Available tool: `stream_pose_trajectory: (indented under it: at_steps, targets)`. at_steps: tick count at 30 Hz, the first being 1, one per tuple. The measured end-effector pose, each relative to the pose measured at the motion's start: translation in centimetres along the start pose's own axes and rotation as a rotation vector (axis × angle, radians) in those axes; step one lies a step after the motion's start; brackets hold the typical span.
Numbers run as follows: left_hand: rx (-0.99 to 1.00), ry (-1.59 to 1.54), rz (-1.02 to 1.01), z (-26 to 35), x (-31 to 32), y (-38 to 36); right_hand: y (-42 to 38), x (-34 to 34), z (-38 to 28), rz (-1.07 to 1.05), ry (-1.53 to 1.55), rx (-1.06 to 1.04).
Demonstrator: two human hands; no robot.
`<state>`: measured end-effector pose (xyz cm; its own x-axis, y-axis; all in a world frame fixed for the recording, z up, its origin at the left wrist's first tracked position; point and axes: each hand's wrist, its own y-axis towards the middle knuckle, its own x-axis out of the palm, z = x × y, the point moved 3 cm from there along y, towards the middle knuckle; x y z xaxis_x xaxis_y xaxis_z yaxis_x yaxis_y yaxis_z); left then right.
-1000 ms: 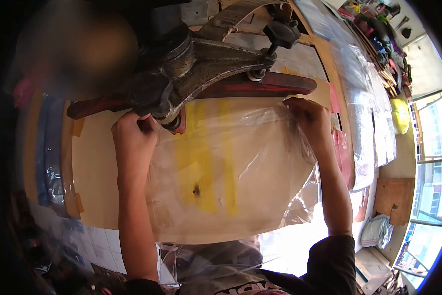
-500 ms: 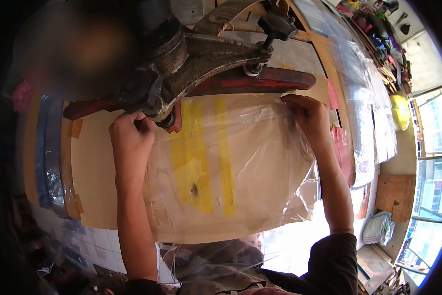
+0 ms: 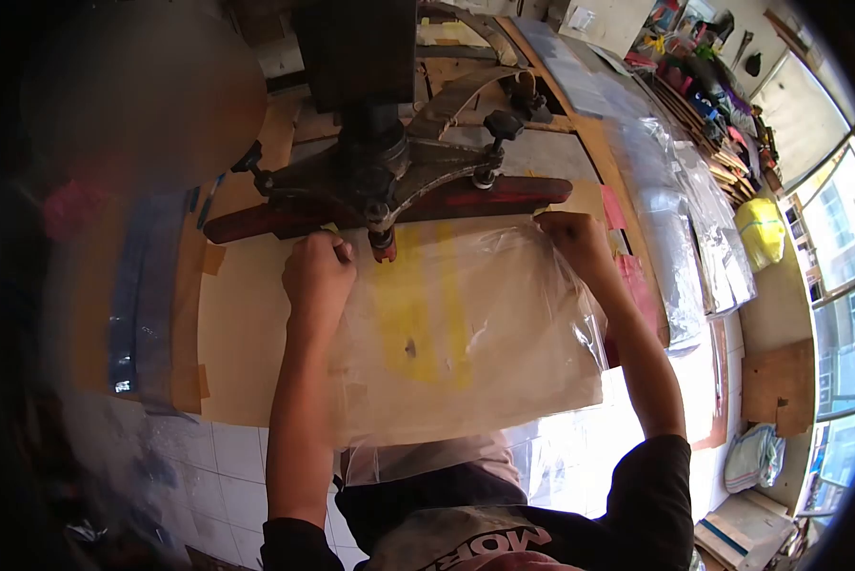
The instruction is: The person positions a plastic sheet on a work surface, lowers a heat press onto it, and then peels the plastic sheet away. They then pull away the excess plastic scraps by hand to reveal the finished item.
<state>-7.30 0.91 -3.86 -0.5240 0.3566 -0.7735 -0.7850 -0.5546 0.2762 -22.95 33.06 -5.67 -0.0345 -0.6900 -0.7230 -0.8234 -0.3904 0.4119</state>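
A clear plastic sheet (image 3: 523, 324) lies over a brown board (image 3: 242, 333), with yellow tape strips (image 3: 408, 319) showing through it. My left hand (image 3: 319, 271) is closed in a pinch at the sheet's upper left, just beside the press's front knob. At the upper right corner, my right hand (image 3: 572, 235) pinches the sheet, its fingertips close under the red bar (image 3: 523, 192). This curved bar hangs from a dark metal press head (image 3: 375, 171) across the far edge of the sheet. The sheet's near edge hangs past the board toward my body.
Stacked clear plastic sheets (image 3: 656, 219) lie along the right side of the bench. A bluish plastic strip (image 3: 142, 295) runs down the left. Beyond the right side are a yellow bag (image 3: 761, 231) and a brown wooden panel (image 3: 778, 385). White floor tiles (image 3: 237, 452) show below.
My view has shifted back, so more of the press head and my shirt shows. Both hands keep their pinch on the sheet, near the bar.
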Motion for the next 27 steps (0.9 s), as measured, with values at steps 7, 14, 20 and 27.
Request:
stream_pose_trajectory:
  at_steps: [7,14,20,27]
  targets:
    - [0.188,0.362,-0.246,-0.6,-5.2,-4.6,-6.3,-6.0,-3.3,0.195,0.165,0.294]
    - [0.092,-0.387,0.336,-9.8,-9.0,-8.4,-14.1,-7.1,-2.2,0.868,-0.040,0.204]
    - [0.001,-0.515,0.516,-13.0,-8.4,-9.4,-15.1,-6.7,-2.6,1.029,-0.158,0.193]
    - [-0.141,-0.811,0.494,-14.0,-8.4,-9.9,-15.6,-6.4,-2.5,1.046,-0.165,0.193]
